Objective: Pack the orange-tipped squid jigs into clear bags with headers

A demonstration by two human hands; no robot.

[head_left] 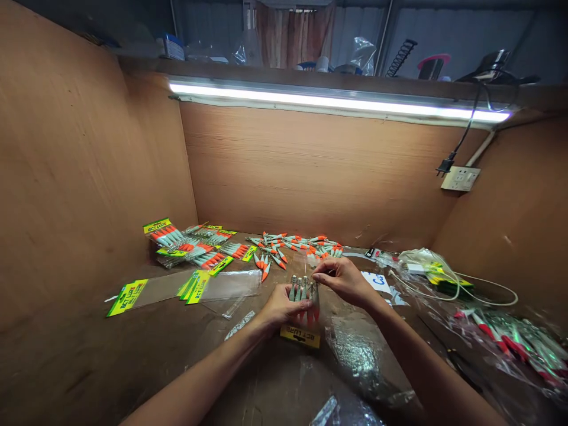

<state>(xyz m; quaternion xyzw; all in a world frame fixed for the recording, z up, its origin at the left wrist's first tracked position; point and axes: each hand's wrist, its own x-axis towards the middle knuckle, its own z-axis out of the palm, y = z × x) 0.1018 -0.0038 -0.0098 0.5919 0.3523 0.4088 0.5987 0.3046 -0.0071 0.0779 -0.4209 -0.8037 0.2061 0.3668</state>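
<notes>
Low in the middle, my left hand (281, 305) is closed round a clear bag of fishing lures (298, 293), pale bodies with orange tips and metal hook ends facing away from me. The bag's yellow "BCT LURE" header (300, 338) points toward me. At the far end of this bag, my right hand (344, 281) pinches the hook end of the rightmost fishing lure (315, 305), which is blurred. Thumb and forefinger partly cover that end. Just beyond my hands lies a pile of loose orange-and-white lures (293, 242).
Filled lure packs (199, 251) are heaped at left, with flat header bags (164, 290) in front. At right lie a white cord (492, 303), plastic bags (419, 260) and red-and-silver lures (510, 337). Board walls enclose the table; a light tube (337, 103) hangs above.
</notes>
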